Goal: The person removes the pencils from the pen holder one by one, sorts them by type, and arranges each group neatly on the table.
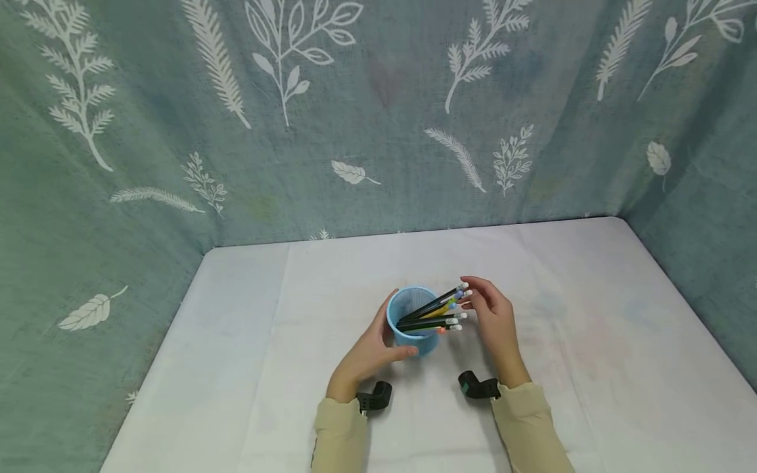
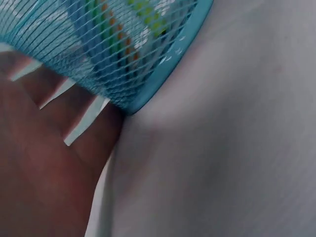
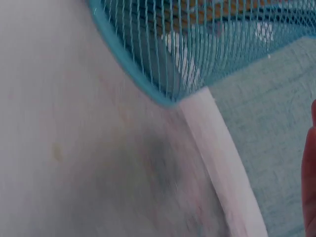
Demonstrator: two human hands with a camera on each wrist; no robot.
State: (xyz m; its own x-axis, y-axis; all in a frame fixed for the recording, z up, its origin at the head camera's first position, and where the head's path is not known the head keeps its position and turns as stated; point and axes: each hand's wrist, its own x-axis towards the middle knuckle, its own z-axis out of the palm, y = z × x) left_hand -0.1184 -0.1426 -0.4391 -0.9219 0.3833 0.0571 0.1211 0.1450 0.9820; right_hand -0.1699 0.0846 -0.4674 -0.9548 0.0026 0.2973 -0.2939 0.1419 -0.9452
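A light blue mesh pencil cup (image 1: 424,344) holds several pencils (image 1: 427,323), which lean right, most with white erasers at their upper ends. My left hand (image 1: 371,345) grips the cup from the left, its thumb across the near side and its fingers round the far side. In the left wrist view, the fingers (image 2: 74,116) lie along the mesh (image 2: 106,54). Beside the eraser ends is my right hand (image 1: 493,318), loosely bent; whether its fingertips touch the pencils is unclear. The right wrist view shows the cup's mesh (image 3: 197,44) and part of a finger (image 3: 309,173) at the edge.
A white-covered table (image 1: 591,315) spreads around both hands. Green-blue curtains (image 1: 390,118) with white leaf prints hang behind it and at both sides. Black wrist cameras (image 1: 375,397) sit on both wrists.
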